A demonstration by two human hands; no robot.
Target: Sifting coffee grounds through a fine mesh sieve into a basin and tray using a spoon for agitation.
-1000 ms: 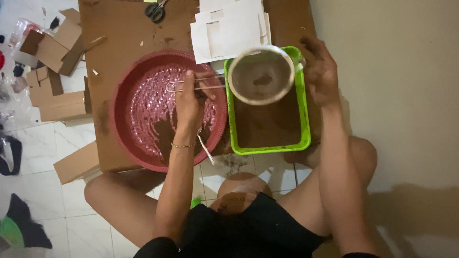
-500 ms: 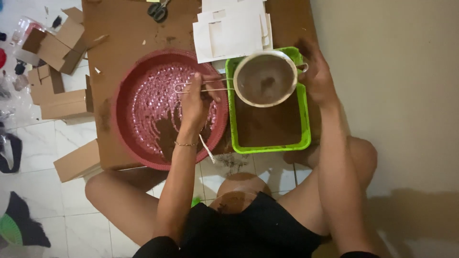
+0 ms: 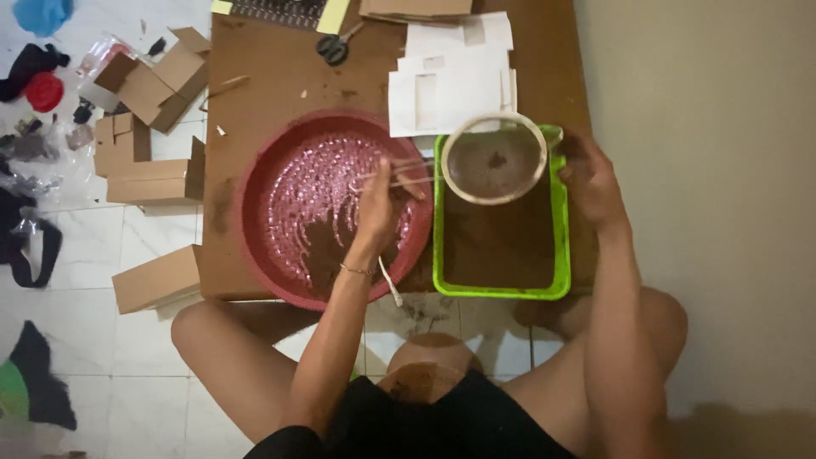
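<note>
Not much has moved since half a second back: the sieve [image 3: 495, 158] sits a touch lower over the green tray [image 3: 558, 223], otherwise same setup. The right hand [image 3: 591, 180], middle right of the frame, is curled round the sieve's rim side, holding it above the brown powder in the tray. The left hand [image 3: 376, 204], centre frame, is pinching thin sticks [image 3: 393, 172] that reach across to the sieve. The red basin [image 3: 255, 223] sits under it on the brown worktop [image 3: 263, 81]. Honestly, the risk I see: if the sieve tilts or drifts left, powder lands in the gap between basin and tray or on the white paper [image 3: 450, 72] just above.
</note>
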